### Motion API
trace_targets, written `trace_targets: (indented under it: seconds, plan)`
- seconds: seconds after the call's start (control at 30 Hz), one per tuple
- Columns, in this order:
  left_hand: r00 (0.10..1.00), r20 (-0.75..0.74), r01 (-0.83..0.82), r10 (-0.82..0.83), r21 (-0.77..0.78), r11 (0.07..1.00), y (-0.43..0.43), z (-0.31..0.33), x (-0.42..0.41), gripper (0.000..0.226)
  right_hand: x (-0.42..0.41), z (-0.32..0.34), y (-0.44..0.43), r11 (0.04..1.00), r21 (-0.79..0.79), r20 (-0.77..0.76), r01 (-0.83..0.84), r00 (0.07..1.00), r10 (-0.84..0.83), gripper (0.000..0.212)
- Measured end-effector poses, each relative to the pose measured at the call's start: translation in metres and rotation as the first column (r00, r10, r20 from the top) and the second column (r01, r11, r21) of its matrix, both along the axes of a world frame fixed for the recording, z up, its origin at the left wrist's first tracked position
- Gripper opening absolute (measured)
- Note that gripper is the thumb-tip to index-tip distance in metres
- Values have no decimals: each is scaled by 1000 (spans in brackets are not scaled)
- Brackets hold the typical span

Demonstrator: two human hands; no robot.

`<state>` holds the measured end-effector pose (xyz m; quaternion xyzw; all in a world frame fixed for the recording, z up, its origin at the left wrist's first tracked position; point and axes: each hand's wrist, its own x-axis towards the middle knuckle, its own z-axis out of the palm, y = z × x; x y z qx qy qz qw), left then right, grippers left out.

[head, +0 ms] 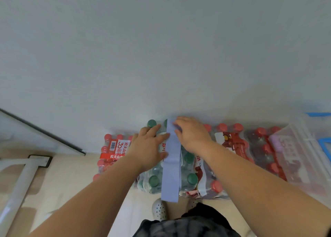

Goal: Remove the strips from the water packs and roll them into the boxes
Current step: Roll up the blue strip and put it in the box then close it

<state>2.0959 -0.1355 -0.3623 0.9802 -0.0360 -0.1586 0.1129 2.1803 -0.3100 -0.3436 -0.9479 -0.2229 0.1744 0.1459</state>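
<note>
A pale wall [161, 48] fills the upper view, and along its foot, on a beige floor [71, 174], shrink-wrapped water packs stand in a row. In the middle is a green-capped pack [189, 166], with a red-capped pack [111, 152] touching its left side and more red-capped packs [232, 140] to its right. A pale blue strip [172, 174] lies lengthwise over the top of the green-capped pack, its near end hanging over the front edge. The left hand [148, 147] rests flat on the pack with fingers straight, the fingertips touching the strip's left edge. The right hand [191, 134] is at the strip's far end by the wall, its fingers bent down and pinching that end. A clear plastic box [300, 147] sits at the far right of the row, partly over the last pack. A white perforated shoe [159, 210] shows below the strip.
</note>
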Motion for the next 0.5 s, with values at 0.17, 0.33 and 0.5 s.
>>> trace_targets:
  seconds: [0.17, 0.33, 0.5]
  plan:
    - [1000, -10, -30, 29, -53, 998, 1, -6, -4, 68, 10, -10, 2, 998, 55, 29, 30, 999, -32, 28]
    - [996, 11, -84, 87, -151, 985, 2, -15, -10, 66, 17, -6, 1, 997, 67, 14, 31, 999, -32, 29]
    - [959, 114, -181, 258, -452, 874, 2, 9, -11, 66, 2, 17, -4, 946, 316, 22, 75, 996, -86, 17]
